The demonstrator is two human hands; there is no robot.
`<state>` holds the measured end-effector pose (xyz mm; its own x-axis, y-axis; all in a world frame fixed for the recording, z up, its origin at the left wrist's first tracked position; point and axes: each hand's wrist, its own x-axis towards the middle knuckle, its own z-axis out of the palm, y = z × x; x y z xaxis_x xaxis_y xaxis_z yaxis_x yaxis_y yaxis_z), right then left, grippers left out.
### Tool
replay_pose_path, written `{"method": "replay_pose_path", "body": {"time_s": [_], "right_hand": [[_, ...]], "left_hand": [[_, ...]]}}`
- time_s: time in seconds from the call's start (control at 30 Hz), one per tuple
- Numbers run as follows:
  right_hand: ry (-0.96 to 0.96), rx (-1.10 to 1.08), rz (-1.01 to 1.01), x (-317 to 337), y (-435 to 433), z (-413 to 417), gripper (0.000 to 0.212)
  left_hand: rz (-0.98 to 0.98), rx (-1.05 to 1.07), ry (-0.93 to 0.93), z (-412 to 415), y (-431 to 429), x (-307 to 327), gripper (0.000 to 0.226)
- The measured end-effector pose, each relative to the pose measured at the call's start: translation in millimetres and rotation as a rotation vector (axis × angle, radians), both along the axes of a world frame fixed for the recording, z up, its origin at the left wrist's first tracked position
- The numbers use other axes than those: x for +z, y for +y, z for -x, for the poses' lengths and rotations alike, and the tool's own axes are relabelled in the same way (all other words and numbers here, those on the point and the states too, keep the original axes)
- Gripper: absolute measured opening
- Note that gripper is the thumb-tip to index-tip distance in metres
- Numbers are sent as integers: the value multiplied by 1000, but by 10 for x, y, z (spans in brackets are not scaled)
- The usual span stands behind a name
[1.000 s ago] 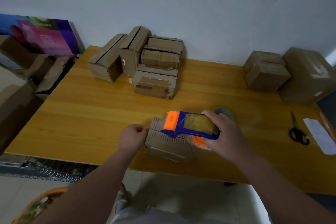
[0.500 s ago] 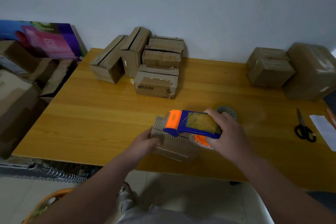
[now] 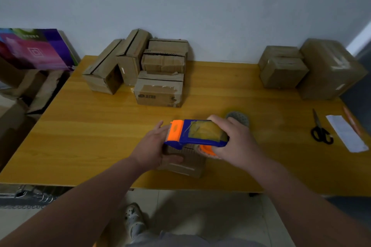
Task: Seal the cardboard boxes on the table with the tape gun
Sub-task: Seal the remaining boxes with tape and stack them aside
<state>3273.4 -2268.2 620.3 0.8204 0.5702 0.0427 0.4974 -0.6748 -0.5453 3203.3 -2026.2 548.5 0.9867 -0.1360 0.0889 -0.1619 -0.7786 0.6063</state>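
Yellow wooden bench (image 3: 80, 136) against a pale wall; near its front edge sits a small cardboard box (image 3: 184, 166), the left hand (image 3: 152, 146) gripping its left end, thumb across the front face; the right hand (image 3: 234, 142) clasps a blue-and-orange tape gun (image 3: 196, 134) resting on the box top; stacked boxes (image 3: 158, 90) stand toward the back left corner (dark print on the front one, too blurred to read); scissors (image 3: 321, 132) lie near the right edge.

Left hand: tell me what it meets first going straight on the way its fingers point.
Probably the orange head of the tape gun, close beside the left hand, which grips the small box. If it slips past, the front box of the far stack comes next; depth is unclear.
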Motion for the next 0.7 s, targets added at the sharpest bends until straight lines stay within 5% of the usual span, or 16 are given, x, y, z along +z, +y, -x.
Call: {"method": "replay_pose_path", "body": {"time_s": [0.13,0.4,0.7], "right_hand": [[22,105,126,106,-160,-85,78],[86,18,296,-1,-880,-128,85],[112,-28,185,-276,-912,-77,93]], "left_hand": [[-165,131,211,33,-47,97,95],[-300,104,231,52,-54,172,125],[-551,162,325,116,-288,291,96]]}}
